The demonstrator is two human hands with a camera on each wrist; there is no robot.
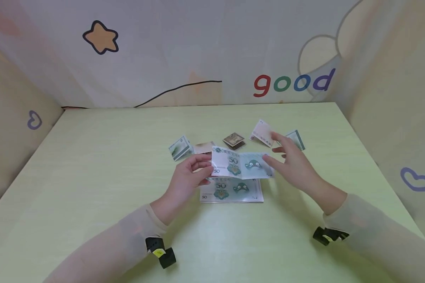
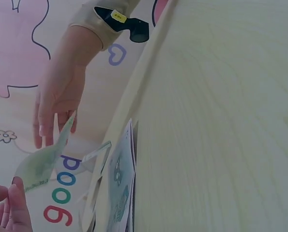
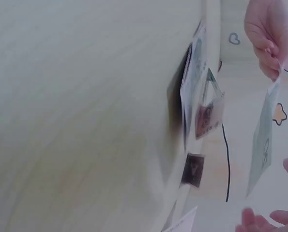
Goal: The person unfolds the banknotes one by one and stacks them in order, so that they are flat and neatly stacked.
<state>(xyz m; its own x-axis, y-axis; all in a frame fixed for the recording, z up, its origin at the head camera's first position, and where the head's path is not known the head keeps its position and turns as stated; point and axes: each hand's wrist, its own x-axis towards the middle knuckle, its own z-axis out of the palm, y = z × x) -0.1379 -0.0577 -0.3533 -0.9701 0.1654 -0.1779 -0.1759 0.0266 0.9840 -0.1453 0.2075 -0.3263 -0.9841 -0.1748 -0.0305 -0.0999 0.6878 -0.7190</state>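
Note:
A green 50 play banknote (image 1: 249, 164) with a cartoon face is held up over the table, a crease across its middle. My left hand (image 1: 185, 173) pinches it by its left end between thumb and fingers. Beside the right end, my right hand (image 1: 299, 167) has its fingers spread. The right wrist view shows a gap between that hand's fingers (image 3: 252, 220) and the banknote (image 3: 262, 137). Directly below lies a flat stack of banknotes (image 1: 230, 192), another 50 on top.
Behind the stack stand several folded notes: a green one (image 1: 180, 148) at left, a partly hidden brownish one (image 1: 203, 148), a small brown one (image 1: 234, 140), a pink one (image 1: 263, 131) and a green one (image 1: 296, 139) behind the right hand. Printed cloth walls (image 1: 170, 51) border the table (image 1: 92, 188).

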